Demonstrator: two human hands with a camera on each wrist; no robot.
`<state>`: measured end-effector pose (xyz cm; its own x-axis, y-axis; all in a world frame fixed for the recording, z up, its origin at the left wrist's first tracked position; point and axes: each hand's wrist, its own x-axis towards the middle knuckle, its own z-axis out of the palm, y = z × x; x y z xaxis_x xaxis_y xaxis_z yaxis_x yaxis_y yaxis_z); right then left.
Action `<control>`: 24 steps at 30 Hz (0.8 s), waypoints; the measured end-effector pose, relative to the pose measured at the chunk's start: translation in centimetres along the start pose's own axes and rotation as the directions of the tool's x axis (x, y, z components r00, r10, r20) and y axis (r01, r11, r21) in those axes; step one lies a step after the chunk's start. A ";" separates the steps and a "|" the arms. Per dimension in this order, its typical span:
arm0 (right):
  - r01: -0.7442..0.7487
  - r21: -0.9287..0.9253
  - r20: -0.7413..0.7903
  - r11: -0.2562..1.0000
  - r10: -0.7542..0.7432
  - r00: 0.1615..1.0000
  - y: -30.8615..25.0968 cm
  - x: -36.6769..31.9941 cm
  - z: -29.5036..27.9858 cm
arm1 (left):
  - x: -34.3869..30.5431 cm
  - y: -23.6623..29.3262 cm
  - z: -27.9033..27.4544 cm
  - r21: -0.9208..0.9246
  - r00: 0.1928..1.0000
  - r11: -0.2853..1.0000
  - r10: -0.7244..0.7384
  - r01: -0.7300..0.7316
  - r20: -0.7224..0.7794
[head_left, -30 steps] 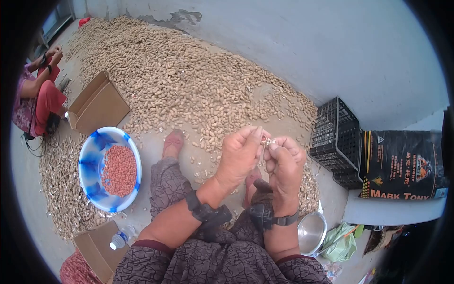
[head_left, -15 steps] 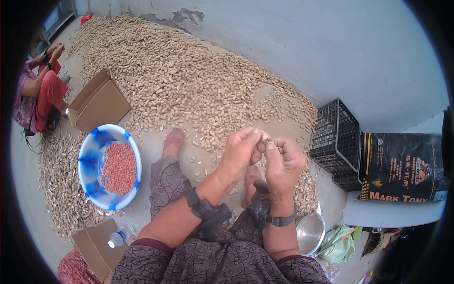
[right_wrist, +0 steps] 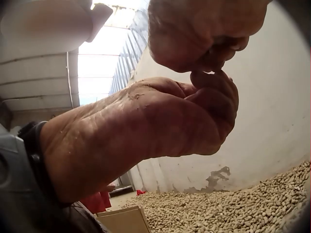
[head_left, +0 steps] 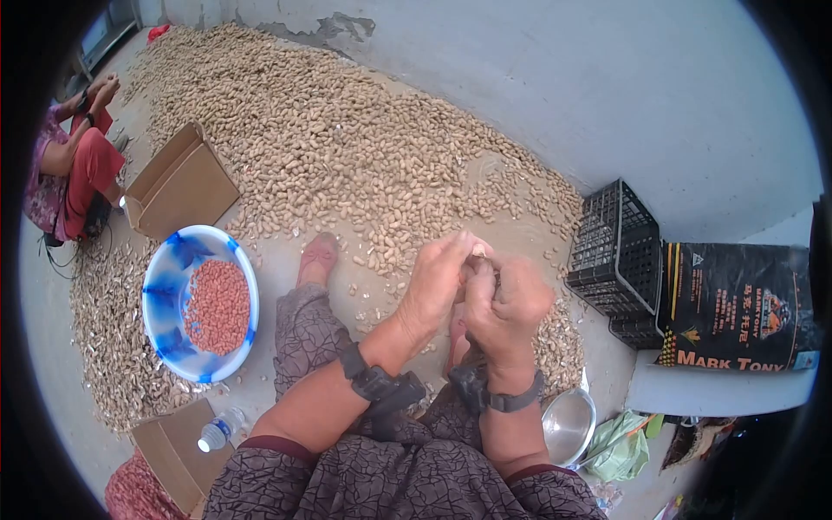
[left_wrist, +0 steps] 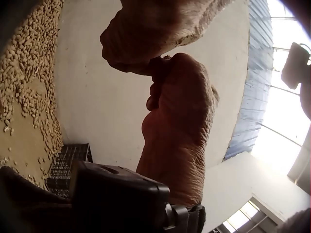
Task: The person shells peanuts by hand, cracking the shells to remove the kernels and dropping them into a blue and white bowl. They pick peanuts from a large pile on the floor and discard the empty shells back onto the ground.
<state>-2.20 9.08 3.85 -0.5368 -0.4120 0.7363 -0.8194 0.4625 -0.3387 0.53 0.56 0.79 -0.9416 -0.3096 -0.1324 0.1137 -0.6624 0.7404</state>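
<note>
At the centre of the head view, my left hand (head_left: 433, 276) pinches a peanut (head_left: 479, 250) between thumb and forefinger. Only a pale bit of it shows; the rest is hidden by the fingers. My right hand (head_left: 511, 303) is pressed up against it from the other side, fingers curled and thumb at the same peanut. In the left wrist view the right hand (left_wrist: 180, 116) rises to meet the left hand (left_wrist: 155, 34) at the fingertips. The right wrist view shows the left hand (right_wrist: 160, 116) below the right hand (right_wrist: 204, 29).
A blue-and-white basin (head_left: 156, 303) with shelled red peanuts stands at left. The heap of unshelled peanuts (head_left: 347, 147) lies ahead. Black crates (head_left: 617, 251), a black sack (head_left: 737, 303) and a metal bowl (head_left: 569, 425) are at right. Another person (head_left: 87, 165) sits at far left near a cardboard box (head_left: 186, 191).
My right hand has moved left and turned over, closing in on the left fingertips; the peanut is now more covered. The left hand has barely moved.
</note>
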 end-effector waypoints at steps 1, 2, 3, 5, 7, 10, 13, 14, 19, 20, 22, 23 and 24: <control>0.001 0.000 -0.001 1.000 -0.001 1.000 0.0 -0.1 -0.1 | -0.4 0.7 0.2 -0.025 0.998 0.998 -0.058 0.058 0.002; -0.026 -0.004 -0.034 1.000 0.025 0.999 0.1 -0.1 -0.2 | -0.5 1.1 0.2 -0.050 0.994 0.992 -0.112 0.113 0.004; -0.053 -0.004 -0.065 0.999 0.052 0.996 0.1 -0.2 -0.2 | -0.4 1.0 0.1 -0.050 0.994 0.993 -0.110 0.109 0.000; -0.061 0.009 -0.022 0.998 0.061 0.998 0.1 -0.1 0.1 | -0.2 0.4 -0.1 -0.057 0.998 0.996 -0.062 0.062 -0.007; -0.068 0.014 0.015 0.998 0.067 0.998 0.0 -0.1 -0.1 | -0.2 0.6 0.2 -0.063 0.995 0.993 -0.096 0.095 -0.019; -0.107 0.003 -0.048 0.994 0.107 0.993 -0.3 0.1 -0.2 | -0.3 0.8 -0.1 -0.073 0.996 0.993 -0.090 0.091 0.013; -0.074 0.009 0.003 0.997 0.074 0.997 -0.4 0.4 -0.1 | -0.3 0.7 -0.4 -0.083 0.993 0.994 -0.068 0.076 0.092; -0.164 0.075 -0.016 0.984 0.166 0.986 -0.6 0.3 -0.1 | -0.3 0.7 -0.5 -0.092 0.992 0.993 -0.068 0.078 0.108; -0.414 0.242 0.036 0.877 0.418 0.908 -0.5 0.3 -0.7 | -0.6 1.4 -0.1 -0.072 0.982 0.995 -0.050 0.064 0.180; -0.401 0.231 0.029 0.886 0.406 0.913 -0.3 0.1 -0.7 | -0.7 1.4 -0.2 -0.074 0.979 0.994 -0.058 0.074 0.194; -0.390 0.219 0.021 0.895 0.395 0.919 0.1 -0.1 -0.6 | -0.5 1.3 -0.2 -0.034 0.979 0.998 -0.047 0.054 0.200; -0.362 0.199 0.018 0.911 0.366 0.931 0.3 -0.1 -0.6 | -0.4 1.2 -0.2 0.005 0.978 0.999 -0.033 0.033 0.204; -0.333 0.178 0.015 0.926 0.335 0.942 0.4 -0.1 -0.6 | -0.4 1.3 -0.2 0.006 0.978 0.999 -0.033 0.033 0.205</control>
<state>-2.30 9.77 4.02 -0.7835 -0.2451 0.5710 -0.6162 0.4255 -0.6628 1.14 -0.26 1.66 -0.9899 -0.1408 -0.0186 0.0812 -0.6684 0.7394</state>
